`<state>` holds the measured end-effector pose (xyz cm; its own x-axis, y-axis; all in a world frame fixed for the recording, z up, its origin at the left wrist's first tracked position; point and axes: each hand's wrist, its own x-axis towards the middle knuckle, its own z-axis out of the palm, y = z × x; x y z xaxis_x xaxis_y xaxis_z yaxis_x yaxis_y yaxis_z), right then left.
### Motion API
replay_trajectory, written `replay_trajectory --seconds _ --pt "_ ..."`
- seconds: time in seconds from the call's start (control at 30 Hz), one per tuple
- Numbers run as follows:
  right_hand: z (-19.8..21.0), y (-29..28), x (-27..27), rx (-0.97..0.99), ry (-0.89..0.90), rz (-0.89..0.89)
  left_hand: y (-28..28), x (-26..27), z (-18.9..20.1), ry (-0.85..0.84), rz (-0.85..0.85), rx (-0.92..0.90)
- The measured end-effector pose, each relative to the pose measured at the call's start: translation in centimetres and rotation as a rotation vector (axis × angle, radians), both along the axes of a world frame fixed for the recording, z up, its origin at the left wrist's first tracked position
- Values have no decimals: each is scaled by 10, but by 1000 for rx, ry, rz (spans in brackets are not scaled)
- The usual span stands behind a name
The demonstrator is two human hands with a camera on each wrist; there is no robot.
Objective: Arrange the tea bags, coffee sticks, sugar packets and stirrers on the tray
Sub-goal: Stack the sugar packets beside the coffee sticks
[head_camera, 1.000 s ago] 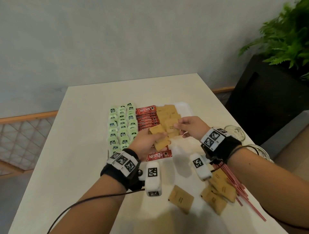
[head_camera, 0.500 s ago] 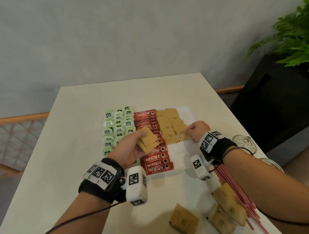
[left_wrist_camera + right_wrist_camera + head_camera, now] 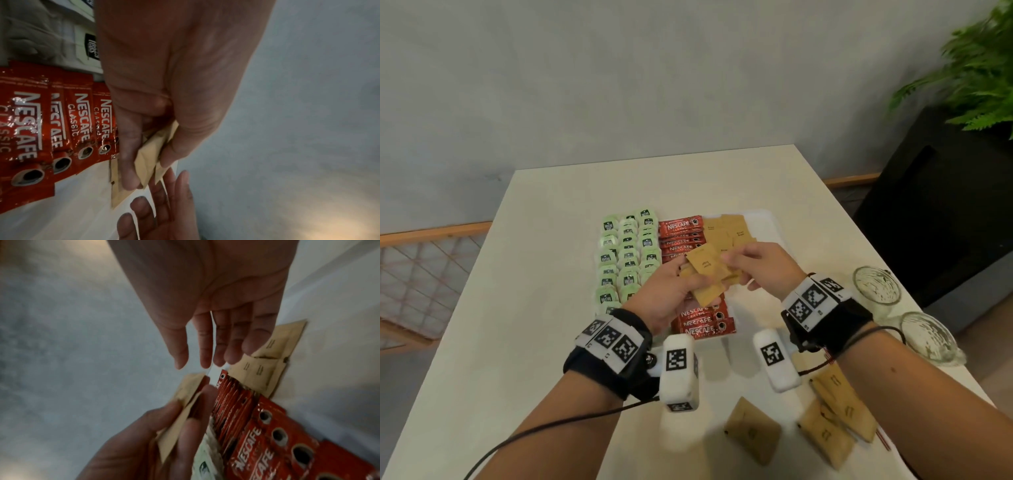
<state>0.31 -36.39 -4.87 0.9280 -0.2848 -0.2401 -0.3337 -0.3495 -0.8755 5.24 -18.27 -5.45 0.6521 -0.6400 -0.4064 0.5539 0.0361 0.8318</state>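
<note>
On the white tray (image 3: 763, 222) lie rows of green tea bags (image 3: 628, 253), red coffee sticks (image 3: 681, 228) and brown sugar packets (image 3: 729, 229). My left hand (image 3: 671, 287) hovers over the coffee sticks and grips a small stack of sugar packets (image 3: 705, 270) between thumb and fingers, as the left wrist view shows (image 3: 148, 154). My right hand (image 3: 760, 267) reaches in from the right. Its fingers (image 3: 216, 340) are straight, their tips just short of the held stack (image 3: 185, 402), holding nothing.
Loose sugar packets (image 3: 753, 435) and a further pile (image 3: 839, 411) lie on the table near me, with red stirrers (image 3: 883, 440) peeking from under my right forearm. Two glass bowls (image 3: 876, 284) (image 3: 928, 339) stand at the right edge. A black planter (image 3: 935, 205) is beyond.
My right hand has left the sugar row on the tray and come back left to the stack in my left hand. The left hand has shifted slightly right with its packets.
</note>
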Motion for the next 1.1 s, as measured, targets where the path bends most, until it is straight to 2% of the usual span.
replay_trajectory --seconds 0.13,0.23,0.3,0.37,0.47,0.57,0.67,0.8,0.87,1.0,1.1 --pt "1 10 -12 45 -6 45 -3 -7 7 -118 -52 65" --pt "3 11 -17 67 -29 27 -2 -15 11 -231 -104 191" --pt "6 12 -20 159 -30 7 -1 -19 11 -288 -124 276" --pt "9 10 -24 243 -34 -19 1 -21 10 -318 -112 325" --pt "11 8 -31 253 -49 -26 6 -19 10 -323 -37 356" --pt "11 9 -36 216 -35 5 11 -14 12 -299 30 356" --pt "12 10 -39 186 -11 49 13 -9 14 -342 19 393" --pt "14 13 -41 37 -20 116 15 -6 18 -344 15 387" --pt "14 15 -41 -73 -17 135 19 -6 22 -307 -37 368" --pt "20 21 -41 -224 -29 121 25 -11 27 -303 -268 351" --pt "25 28 -39 -270 -40 93 24 -19 27 -325 -258 327"
